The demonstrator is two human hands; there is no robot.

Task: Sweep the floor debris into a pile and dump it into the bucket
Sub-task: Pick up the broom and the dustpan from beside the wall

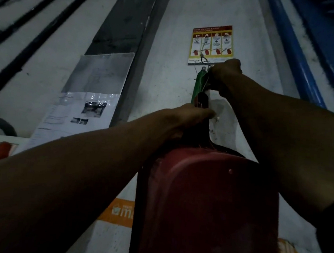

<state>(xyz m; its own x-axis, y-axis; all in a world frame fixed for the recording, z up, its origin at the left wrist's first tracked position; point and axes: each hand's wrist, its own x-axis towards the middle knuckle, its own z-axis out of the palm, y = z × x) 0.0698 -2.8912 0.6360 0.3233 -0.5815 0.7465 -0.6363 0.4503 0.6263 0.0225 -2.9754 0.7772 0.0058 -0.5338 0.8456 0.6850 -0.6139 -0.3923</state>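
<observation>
I face a white wall in dim light. A red dustpan (206,208) hangs flat against the wall and fills the lower middle of the view. My left hand (190,116) grips its dark handle at the top. Just above, a green broom handle (199,83) stands against the wall, with thin string near a hook at its tip. My right hand (226,75) is curled round the upper end of that green handle. No bucket or floor debris is in view.
A fire-extinguisher instruction poster (211,44) is fixed to the wall above the handles. Papers in plastic sleeves (84,108) hang at the left beside a dark grey vertical strip (127,24). A blue pipe (293,56) runs along the right. Orange lettering (120,212) marks the wall lower down.
</observation>
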